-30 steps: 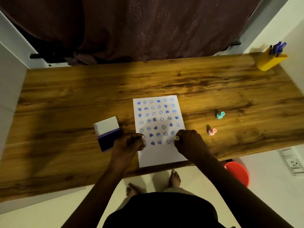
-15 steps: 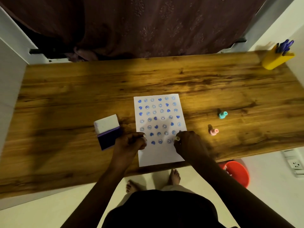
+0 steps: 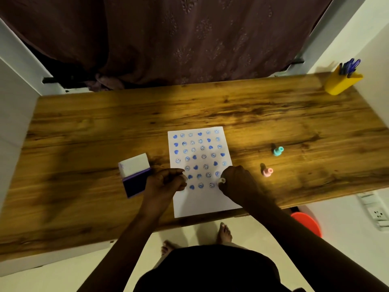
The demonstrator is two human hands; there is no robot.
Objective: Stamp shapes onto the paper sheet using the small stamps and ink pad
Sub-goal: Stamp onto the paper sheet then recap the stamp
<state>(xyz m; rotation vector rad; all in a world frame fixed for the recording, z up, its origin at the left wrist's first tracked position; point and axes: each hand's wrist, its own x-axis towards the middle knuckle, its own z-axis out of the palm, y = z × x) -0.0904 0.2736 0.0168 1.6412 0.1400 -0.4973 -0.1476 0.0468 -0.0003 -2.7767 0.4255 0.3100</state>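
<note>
A white paper sheet lies on the wooden table, covered in rows of blue hearts and smiley faces. My left hand is closed around a small stamp at the sheet's left edge, most of the stamp hidden in the fist. My right hand pinches a small pale stamp pressed down near the sheet's right edge, in the lowest stamped row. The open ink pad, white lid up and dark blue pad below, sits just left of my left hand.
A teal stamp and a pink stamp stand on the table right of the sheet. A yellow pen holder is at the far right corner. A red bucket sits on the floor under the table edge.
Both hands stay at the lowest stamped row and barely shift. The camera view has drifted slightly.
</note>
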